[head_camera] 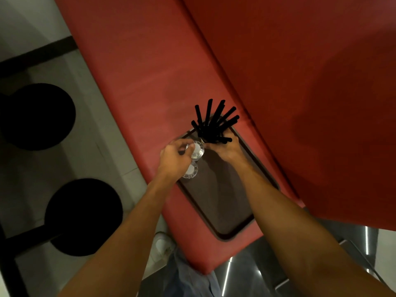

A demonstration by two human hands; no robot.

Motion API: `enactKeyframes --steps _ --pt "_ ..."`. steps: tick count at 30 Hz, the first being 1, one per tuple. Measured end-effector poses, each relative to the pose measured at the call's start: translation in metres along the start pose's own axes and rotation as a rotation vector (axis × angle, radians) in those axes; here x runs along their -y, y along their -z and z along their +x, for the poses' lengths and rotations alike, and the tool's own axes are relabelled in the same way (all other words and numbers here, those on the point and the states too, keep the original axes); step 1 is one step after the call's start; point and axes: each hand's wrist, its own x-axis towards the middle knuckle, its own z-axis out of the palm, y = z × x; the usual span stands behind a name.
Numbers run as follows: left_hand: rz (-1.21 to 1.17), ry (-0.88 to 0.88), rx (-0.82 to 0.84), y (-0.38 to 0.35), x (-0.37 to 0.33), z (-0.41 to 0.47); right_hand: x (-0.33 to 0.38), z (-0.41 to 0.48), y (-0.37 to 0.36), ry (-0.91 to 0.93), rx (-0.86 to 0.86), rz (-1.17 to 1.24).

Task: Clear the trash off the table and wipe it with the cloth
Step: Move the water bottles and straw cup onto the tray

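Note:
A dark brown tray (222,202) lies on a red padded bench seat (145,82). Over its far end my right hand (225,150) grips a fanned bundle of black straws (216,121), their tips pointing away from me. My left hand (174,156) holds clear plastic cups (196,151) beside the straws; a second clear cup (190,171) shows just below the hand. Both hands nearly touch above the tray. No cloth is in view.
The red backrest (300,71) rises on the right. Two round black stools (36,116) (83,217) stand on the pale tiled floor at the left. A shoe (164,245) and metal surfaces (246,266) lie near the bench's near end.

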Motion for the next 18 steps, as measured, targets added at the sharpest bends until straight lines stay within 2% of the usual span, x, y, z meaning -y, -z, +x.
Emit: enactKeyframes --steps 6,18 --pt "-0.007 0.018 -0.007 0.004 -0.005 -0.006 -0.002 -0.005 0.006 0.023 0.029 -0.020" --pt "0.075 0.036 0.015 0.033 -0.030 -0.043 0.000 -0.053 0.031 -0.127 0.021 -0.020"
